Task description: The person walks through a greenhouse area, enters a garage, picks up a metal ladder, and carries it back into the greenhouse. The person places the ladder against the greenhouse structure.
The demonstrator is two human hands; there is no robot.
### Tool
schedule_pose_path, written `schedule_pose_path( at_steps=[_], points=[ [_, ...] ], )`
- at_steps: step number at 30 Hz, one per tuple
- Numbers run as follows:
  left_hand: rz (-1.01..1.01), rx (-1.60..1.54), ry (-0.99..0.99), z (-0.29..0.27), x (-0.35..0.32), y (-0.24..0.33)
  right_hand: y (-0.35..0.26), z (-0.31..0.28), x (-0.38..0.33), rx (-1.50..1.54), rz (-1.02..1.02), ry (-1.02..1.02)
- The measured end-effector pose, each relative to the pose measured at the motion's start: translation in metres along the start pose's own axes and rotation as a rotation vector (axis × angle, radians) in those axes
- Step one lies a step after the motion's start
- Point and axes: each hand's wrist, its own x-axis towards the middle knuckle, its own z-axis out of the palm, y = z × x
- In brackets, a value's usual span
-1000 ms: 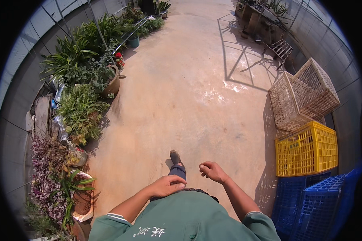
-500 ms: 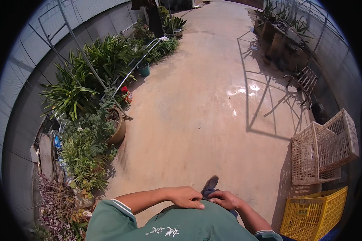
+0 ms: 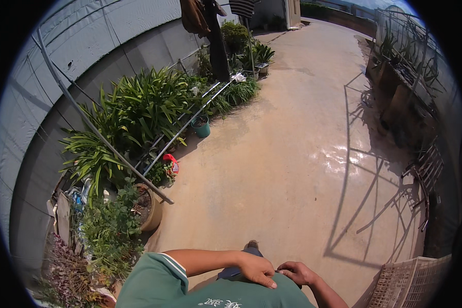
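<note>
Grey metal pole (image 3: 95,126) slants down past the brown flowerpot (image 3: 153,214); a foot straying left could catch its low end. The left hand (image 3: 257,268) lies loosely bent against the green shirt (image 3: 262,297), worn on the torso at the lower edge; I cannot tell whether it grips cloth, though a hard tug might stretch it. The shirt's long axis runs up the view, hem pointing forward toward the shoe (image 3: 252,244). The right hand (image 3: 299,273) curls near the hem, any pinch hidden.
</note>
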Motion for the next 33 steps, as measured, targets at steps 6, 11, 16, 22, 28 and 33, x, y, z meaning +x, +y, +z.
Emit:
schedule_pose_path(
  at_steps=[6,11,16,22,28,33],
  points=[
    [0.229,-0.109,0.050,-0.230,0.075,-0.068,0.041,-0.202,0.133,0.206,0.168,0.171],
    [0.241,-0.425,0.184,-0.437,0.097,-0.063,0.029,-0.370,0.215,0.331,0.251,0.552],
    [0.218,-0.512,0.268,-0.628,0.128,-0.055,0.037,-0.516,0.290,0.370,0.291,0.654],
    [0.140,-0.578,0.430,-0.822,0.222,-0.155,0.104,-0.714,0.427,0.090,0.238,0.643],
    [-0.388,-0.483,1.009,-0.965,0.269,-0.327,0.080,-0.965,0.542,0.188,0.236,0.627],
    [-0.992,-0.316,0.888,-0.999,0.260,-0.478,0.077,-1.171,0.639,0.051,0.191,0.685]
  ],
)
